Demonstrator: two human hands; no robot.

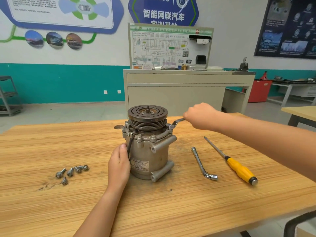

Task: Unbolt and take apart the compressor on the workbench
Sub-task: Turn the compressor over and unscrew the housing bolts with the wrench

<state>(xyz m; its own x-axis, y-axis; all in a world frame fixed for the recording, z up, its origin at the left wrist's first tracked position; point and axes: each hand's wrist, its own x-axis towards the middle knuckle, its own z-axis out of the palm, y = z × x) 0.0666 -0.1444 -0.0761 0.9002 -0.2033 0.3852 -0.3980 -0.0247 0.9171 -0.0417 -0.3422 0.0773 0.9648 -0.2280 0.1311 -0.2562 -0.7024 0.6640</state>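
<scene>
Standing upright on the tabletop [68,211], the compressor [150,156] is held by the left hand [118,165] curled round its side; a wrench [177,123] on a rim bolt [170,126] is gripped by the right hand [200,116].

Lighting: bright, even, indoor; shadows soft, faint. Wide-angle bowing at edges. Focus: sharp centre, slight softness on far wall.
</scene>
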